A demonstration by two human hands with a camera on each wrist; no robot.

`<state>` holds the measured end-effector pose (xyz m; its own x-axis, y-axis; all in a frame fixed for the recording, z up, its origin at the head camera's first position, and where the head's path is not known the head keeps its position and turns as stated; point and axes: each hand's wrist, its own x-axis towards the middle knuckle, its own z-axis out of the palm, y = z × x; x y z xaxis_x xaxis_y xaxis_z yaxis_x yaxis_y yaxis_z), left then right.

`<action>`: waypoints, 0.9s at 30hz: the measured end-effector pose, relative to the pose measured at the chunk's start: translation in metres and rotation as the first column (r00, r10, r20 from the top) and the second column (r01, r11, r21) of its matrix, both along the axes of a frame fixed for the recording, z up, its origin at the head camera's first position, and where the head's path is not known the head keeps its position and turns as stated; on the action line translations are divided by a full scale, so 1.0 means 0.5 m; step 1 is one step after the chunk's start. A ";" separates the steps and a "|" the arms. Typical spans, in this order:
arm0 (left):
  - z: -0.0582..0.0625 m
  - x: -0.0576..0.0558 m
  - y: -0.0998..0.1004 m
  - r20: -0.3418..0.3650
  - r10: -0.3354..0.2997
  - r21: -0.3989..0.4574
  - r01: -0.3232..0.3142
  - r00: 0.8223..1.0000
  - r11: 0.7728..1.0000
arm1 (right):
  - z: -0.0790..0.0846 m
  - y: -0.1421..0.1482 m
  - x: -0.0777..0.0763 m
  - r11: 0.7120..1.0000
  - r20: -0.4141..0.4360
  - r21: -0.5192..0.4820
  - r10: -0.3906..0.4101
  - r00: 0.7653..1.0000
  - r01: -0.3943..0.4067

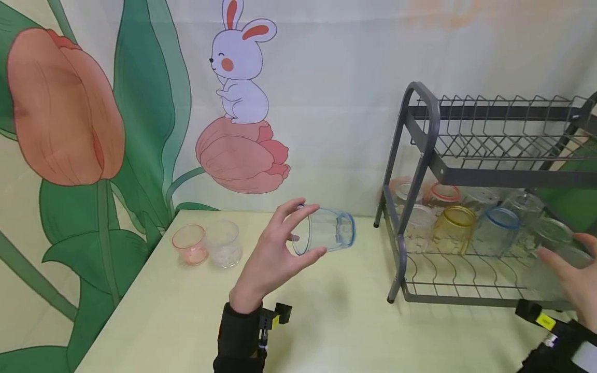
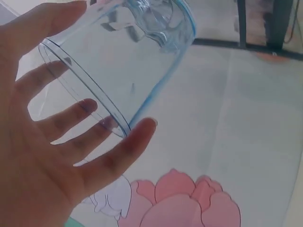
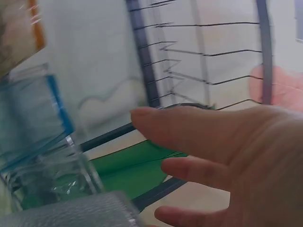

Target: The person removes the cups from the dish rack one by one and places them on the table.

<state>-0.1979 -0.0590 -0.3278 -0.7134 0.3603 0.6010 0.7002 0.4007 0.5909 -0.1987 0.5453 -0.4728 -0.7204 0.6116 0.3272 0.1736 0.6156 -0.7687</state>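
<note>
My left hand (image 1: 270,254) holds a clear, blue-tinted glass (image 1: 328,230) on its side over the table, its mouth toward the palm. In the left wrist view, thumb and fingers grip the glass (image 2: 137,61) around its rim. At the right end of the rack's lower tier, my right hand (image 1: 578,269) has its thumb and fingers spread, with nothing between them. Nearest to it is a frosted clear glass (image 3: 75,213), blurred in the head view. Beside that one, upside-down glasses stand in rows, among them a yellow glass (image 1: 453,230) and a blue glass (image 1: 496,231).
A dark two-tier dish rack (image 1: 401,259) stands at the right, its upper wire basket (image 1: 503,140) overhanging the glasses. On the table's (image 1: 186,321) left side are a pink-rimmed glass (image 1: 190,246) and a clear glass (image 1: 224,243). Behind hangs a printed cloth (image 1: 336,103).
</note>
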 end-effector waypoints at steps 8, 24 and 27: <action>-0.028 -0.030 -0.068 -0.007 0.310 -0.167 -0.307 0.951 0.937 | -0.048 0.077 -0.040 0.997 0.134 -0.014 -0.070 0.988 0.073; -0.069 -0.081 -0.097 0.083 0.542 -0.437 -0.458 0.836 0.774 | -0.107 0.114 -0.032 0.991 0.132 0.098 -0.107 0.985 0.094; -0.081 -0.087 -0.090 0.093 0.572 -0.474 -0.469 0.815 0.745 | -0.114 0.126 -0.031 0.990 0.142 0.104 -0.107 0.984 0.093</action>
<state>-0.2415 -0.1038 -0.3681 -0.9550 0.0666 0.2891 0.1816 0.9018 0.3921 -0.2142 0.6085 -0.5298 -0.7019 0.6534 0.2835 0.3446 0.6599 -0.6677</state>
